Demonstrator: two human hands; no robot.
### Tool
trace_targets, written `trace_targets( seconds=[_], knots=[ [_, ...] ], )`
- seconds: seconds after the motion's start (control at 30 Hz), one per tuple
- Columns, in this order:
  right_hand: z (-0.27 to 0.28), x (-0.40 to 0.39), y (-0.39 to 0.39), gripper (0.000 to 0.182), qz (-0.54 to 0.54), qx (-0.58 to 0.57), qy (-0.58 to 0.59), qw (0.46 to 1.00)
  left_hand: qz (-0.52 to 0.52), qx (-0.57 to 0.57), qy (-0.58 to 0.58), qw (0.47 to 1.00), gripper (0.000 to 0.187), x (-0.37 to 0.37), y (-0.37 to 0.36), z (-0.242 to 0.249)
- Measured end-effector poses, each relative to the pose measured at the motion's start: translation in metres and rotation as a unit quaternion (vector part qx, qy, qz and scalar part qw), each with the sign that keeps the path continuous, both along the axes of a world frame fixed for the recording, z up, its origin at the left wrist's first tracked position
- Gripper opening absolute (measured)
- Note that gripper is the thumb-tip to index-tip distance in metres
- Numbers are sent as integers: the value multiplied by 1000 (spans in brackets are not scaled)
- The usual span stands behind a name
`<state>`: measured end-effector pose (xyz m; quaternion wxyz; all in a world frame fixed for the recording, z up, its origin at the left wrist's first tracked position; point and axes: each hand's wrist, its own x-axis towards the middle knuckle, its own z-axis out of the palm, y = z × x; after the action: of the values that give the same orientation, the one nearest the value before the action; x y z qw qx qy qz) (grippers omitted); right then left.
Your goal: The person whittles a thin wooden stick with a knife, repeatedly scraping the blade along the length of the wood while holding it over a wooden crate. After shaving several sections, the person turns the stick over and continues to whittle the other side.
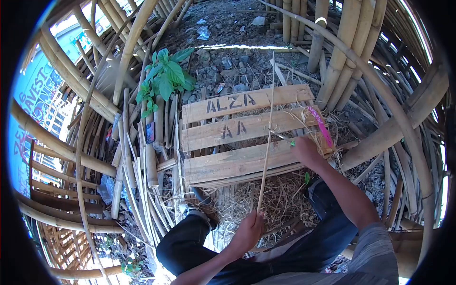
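Note:
My left hand [249,232] is closed around the lower end of a long, thin bamboo strip [267,161]. The strip stands out away from me, its upper part crossing over a slatted wooden crate [228,164] stencilled with black letters. Above the crate's right half, my right hand [305,151] grips a slim tool [285,138] with a green part by the fingers. The tool's thin tip meets the strip around its middle; its exact kind is too small to make out. A pink ribbon [321,124] with writing lies over the crate's right end.
Bamboo poles [349,52] frame both sides. Split bamboo pieces [142,190] and a phone [150,132] lie left of the crate, beside a leafy green plant [166,76]. Dry shavings [266,204] cover the ground between my legs. Rubble [228,66] lies beyond the crate.

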<state>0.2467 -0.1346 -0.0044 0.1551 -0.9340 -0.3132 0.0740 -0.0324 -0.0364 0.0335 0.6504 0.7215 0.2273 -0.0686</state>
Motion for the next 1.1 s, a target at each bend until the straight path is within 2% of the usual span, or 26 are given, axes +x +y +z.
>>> trace_targets(
  seconds=[0.03, 0.07, 0.1, 0.13, 0.17, 0.2, 0.23, 0.27, 0.3, 0.37, 0.43, 0.5, 0.53, 0.57, 0.63, 0.67, 0.73, 0.83, 0.87, 0.9, 0.97, 1.0, 1.07, 1.1],
  knots=[
    [0, 5, -4, 23, -6, 4, -37, 999, 19, -78, 28, 996, 28, 2, 2, 7],
    [-5, -5, -7, 21, 33, 15, 30, 999, 41, -157, 56, 985, 28, 3, 2, 10],
    [12, -29, 2, 20, 80, -9, 65, 995, 40, -158, 54, 985, 28, 4, 3, 10],
    [23, -50, 9, 19, 129, -33, 101, 986, 26, -110, 47, 993, 28, 6, 3, 9],
    [19, -59, 9, 19, 132, -32, 100, 986, 14, -60, 40, 997, 28, 6, 4, 7],
    [14, -67, 10, 18, 179, -21, 84, 980, 18, -58, 41, 997, 28, 7, 5, 4],
    [11, -72, 13, 18, 226, -11, 69, 972, 7, -1, 14, 1000, 27, 6, 3, 0],
    [12, -58, 13, 21, 183, -22, 37, 982, -4, 54, -8, 999, 27, 0, 0, -3],
    [5, -39, 9, 21, 186, -24, 41, 981, -2, 51, -3, 999, 27, -6, -2, -3],
    [-5, 5, 4, 20, -15, 12, 9, 1000, -14, 17, 1, 1000, 26, -3, 1, -3],
    [3, 0, 0, 20, 12, 14, 19, 1000, -14, -8, 4, 1000, 26, -1, 1, 6],
    [15, -31, 7, 20, 89, -18, 64, 994, 12, -170, 61, 984, 28, 3, 3, 14],
    [21, -54, 13, 20, 137, -53, 90, 985, 5, -112, 53, 992, 29, 5, 4, 12],
    [17, -61, 12, 20, 148, -58, 85, 984, 15, -115, 47, 992, 29, 4, 4, 7],
    [10, -70, 13, 19, 206, -70, 6, 976, -17, 100, -40, 994, 31, 1, 1, 4],
    [11, -54, 17, 23, 91, -53, 49, 993, -21, 121, -19, 992, 31, -1, 1, 3],
    [-5, -3, 8, 23, -12, -5, -1, 1000, -28, 110, -25, 993, 31, -3, 2, 12],
    [7, 2, 5, 23, 26, 29, -43, 998, -42, 73, -27, 996, 31, 1, 5, 16],
    [9, -12, 4, 22, 60, 44, 43, 996, -31, 25, -9, 999, 32, 3, 6, 12],
    [13, -34, 8, 22, 62, 43, 42, 996, -18, -24, 9, 1000, 32, 4, 8, 10],
    [11, -67, 13, 21, 187, 35, 52, 980, -30, 13, 5, 999, 32, 3, 9, 12],
    [14, -59, 18, 21, 192, 35, 52, 979, -44, 48, 5, 998, 33, 3, 10, 12],
    [19, -39, 20, 19, 50, -15, 154, 987, -43, 68, -6, 997, 33, 1, 11, 7],
    [18, -33, 19, 19, 45, -14, 156, 987, -45, 93, -26, 994, 34, 3, 11, 6]
  ],
)
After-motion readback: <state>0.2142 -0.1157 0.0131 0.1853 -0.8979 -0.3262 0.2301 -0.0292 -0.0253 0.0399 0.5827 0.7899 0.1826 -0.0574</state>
